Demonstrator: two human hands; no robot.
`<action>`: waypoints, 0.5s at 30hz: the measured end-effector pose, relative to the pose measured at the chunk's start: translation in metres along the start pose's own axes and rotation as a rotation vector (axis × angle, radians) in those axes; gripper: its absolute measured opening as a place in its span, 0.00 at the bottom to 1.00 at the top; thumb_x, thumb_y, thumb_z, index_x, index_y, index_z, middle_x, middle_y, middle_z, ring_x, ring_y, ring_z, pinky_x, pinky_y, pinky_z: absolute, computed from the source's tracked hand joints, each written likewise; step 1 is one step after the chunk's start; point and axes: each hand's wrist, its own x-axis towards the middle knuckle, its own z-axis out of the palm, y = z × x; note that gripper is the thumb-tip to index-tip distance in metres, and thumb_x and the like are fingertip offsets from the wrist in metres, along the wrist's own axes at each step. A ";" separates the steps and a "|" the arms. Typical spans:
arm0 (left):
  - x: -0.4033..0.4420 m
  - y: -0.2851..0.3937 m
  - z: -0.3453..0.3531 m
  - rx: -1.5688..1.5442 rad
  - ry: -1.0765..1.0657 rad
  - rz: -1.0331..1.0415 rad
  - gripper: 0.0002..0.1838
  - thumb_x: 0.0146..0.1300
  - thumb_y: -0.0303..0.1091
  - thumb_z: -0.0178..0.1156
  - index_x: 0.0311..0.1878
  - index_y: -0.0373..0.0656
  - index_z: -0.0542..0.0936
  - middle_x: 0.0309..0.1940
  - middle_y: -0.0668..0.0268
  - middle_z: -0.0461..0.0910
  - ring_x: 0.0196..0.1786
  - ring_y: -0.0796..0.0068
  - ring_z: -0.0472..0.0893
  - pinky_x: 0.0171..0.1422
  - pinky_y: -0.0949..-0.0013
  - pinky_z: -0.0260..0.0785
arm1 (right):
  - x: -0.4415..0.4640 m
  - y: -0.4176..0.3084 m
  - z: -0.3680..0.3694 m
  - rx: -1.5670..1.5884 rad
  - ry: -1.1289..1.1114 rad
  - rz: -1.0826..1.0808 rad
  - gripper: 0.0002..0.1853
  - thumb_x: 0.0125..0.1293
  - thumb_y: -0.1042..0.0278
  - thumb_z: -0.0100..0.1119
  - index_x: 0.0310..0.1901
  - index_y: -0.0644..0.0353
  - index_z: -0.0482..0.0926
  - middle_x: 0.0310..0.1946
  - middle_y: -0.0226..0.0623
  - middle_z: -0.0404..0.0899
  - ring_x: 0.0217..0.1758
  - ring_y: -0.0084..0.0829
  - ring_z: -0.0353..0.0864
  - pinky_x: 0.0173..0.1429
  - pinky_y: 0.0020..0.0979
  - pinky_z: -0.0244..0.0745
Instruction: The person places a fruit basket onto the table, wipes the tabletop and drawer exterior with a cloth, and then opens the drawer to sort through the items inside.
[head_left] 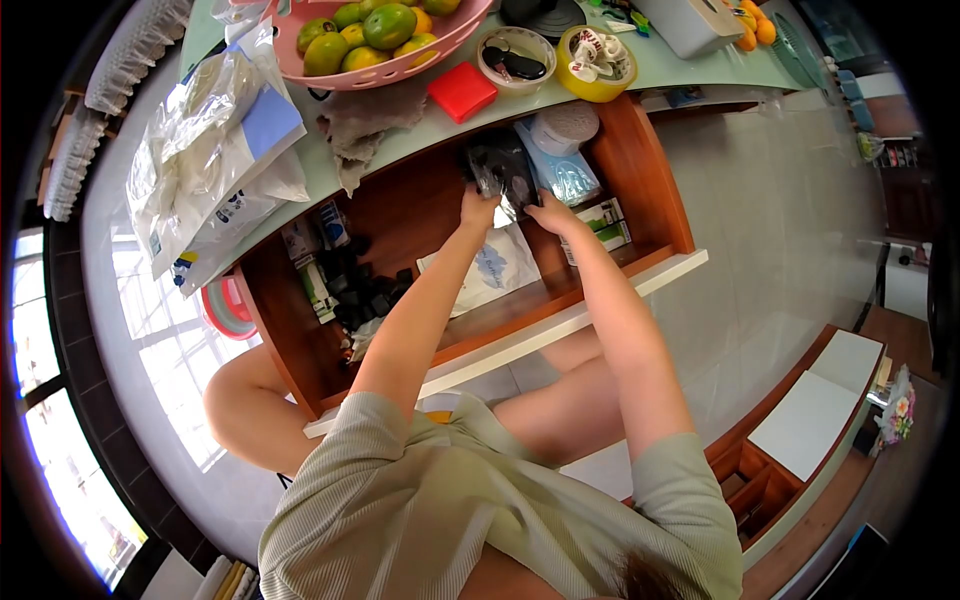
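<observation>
Both my hands reach into an open wooden drawer [455, 350] under the glass-topped table. Between them is a dark, shiny plastic packet [503, 168] near the drawer's back. My left hand [480, 208] has its fingers closed at the packet's left edge. On the packet's lower right side, my right hand [550, 213] holds it with fingers bent. A blue packet [565, 178] and a round white container [565, 128] lie just right of it. A white bag with a blue print [495, 268] lies below my hands. Small black objects [365, 297] fill the drawer's left part.
On the tabletop are a pink basket of green and orange fruit [440, 62], a red box [462, 92], a tape roll [597, 80], a grey cloth [362, 128] and plastic bags [200, 130]. A wooden cabinet with white panels [810, 420] stands at the lower right.
</observation>
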 end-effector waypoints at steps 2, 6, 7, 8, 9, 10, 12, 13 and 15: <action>0.006 -0.004 -0.003 -0.030 -0.043 0.080 0.20 0.51 0.21 0.58 0.49 0.38 0.69 0.37 0.62 0.77 0.37 0.71 0.78 0.40 0.70 0.71 | 0.004 0.003 0.000 0.018 0.033 0.033 0.34 0.57 0.51 0.52 0.57 0.73 0.64 0.54 0.62 0.68 0.59 0.52 0.68 0.61 0.37 0.64; -0.050 0.055 -0.018 -0.237 -0.132 -0.044 0.17 0.55 0.21 0.56 0.49 0.40 0.69 0.37 0.66 0.77 0.35 0.74 0.77 0.37 0.72 0.71 | -0.002 -0.005 -0.014 0.225 0.051 0.063 0.35 0.60 0.47 0.49 0.58 0.72 0.65 0.54 0.61 0.68 0.59 0.51 0.69 0.61 0.36 0.63; -0.056 0.057 -0.024 -0.219 -0.177 -0.078 0.17 0.55 0.21 0.55 0.50 0.40 0.69 0.37 0.66 0.77 0.35 0.75 0.77 0.36 0.72 0.71 | -0.003 -0.007 -0.015 0.271 0.092 0.066 0.35 0.60 0.46 0.49 0.58 0.72 0.65 0.54 0.60 0.69 0.58 0.51 0.69 0.60 0.35 0.63; -0.062 0.060 -0.031 -0.200 -0.221 -0.112 0.17 0.56 0.21 0.55 0.50 0.40 0.69 0.37 0.66 0.77 0.34 0.75 0.77 0.35 0.72 0.71 | -0.004 -0.010 -0.015 0.316 0.133 0.069 0.35 0.60 0.46 0.49 0.58 0.71 0.65 0.53 0.60 0.70 0.58 0.50 0.70 0.60 0.34 0.63; -0.069 0.063 -0.038 -0.182 -0.265 -0.147 0.17 0.56 0.21 0.55 0.50 0.40 0.69 0.37 0.66 0.77 0.34 0.75 0.78 0.34 0.72 0.72 | -0.006 -0.012 -0.015 0.361 0.172 0.073 0.35 0.60 0.45 0.50 0.58 0.70 0.66 0.53 0.59 0.71 0.58 0.49 0.70 0.60 0.34 0.63; -0.076 0.066 -0.045 -0.155 -0.320 -0.170 0.17 0.57 0.21 0.54 0.51 0.42 0.68 0.37 0.67 0.77 0.34 0.76 0.78 0.33 0.73 0.72 | -0.005 -0.015 -0.019 0.445 0.089 0.114 0.31 0.59 0.46 0.53 0.53 0.67 0.71 0.47 0.50 0.76 0.50 0.40 0.76 0.55 0.30 0.67; -0.093 0.069 -0.052 -0.182 -0.327 -0.160 0.18 0.57 0.22 0.54 0.52 0.42 0.68 0.37 0.67 0.77 0.34 0.76 0.78 0.33 0.73 0.72 | -0.018 -0.027 -0.026 0.555 -0.021 0.164 0.27 0.58 0.48 0.55 0.48 0.65 0.73 0.42 0.43 0.77 0.45 0.33 0.75 0.50 0.28 0.68; -0.102 0.072 -0.055 -0.195 -0.332 -0.154 0.18 0.57 0.22 0.54 0.52 0.42 0.67 0.37 0.67 0.77 0.35 0.76 0.78 0.33 0.73 0.72 | -0.027 -0.034 -0.029 0.610 -0.076 0.189 0.24 0.57 0.49 0.56 0.45 0.64 0.74 0.40 0.40 0.77 0.42 0.30 0.75 0.48 0.27 0.68; -0.117 0.083 -0.060 -0.061 -0.309 -0.173 0.20 0.56 0.23 0.54 0.53 0.42 0.66 0.38 0.67 0.76 0.37 0.77 0.76 0.36 0.73 0.69 | -0.042 -0.045 -0.029 0.742 -0.077 0.182 0.19 0.58 0.54 0.57 0.42 0.62 0.73 0.35 0.33 0.75 0.37 0.24 0.72 0.43 0.24 0.68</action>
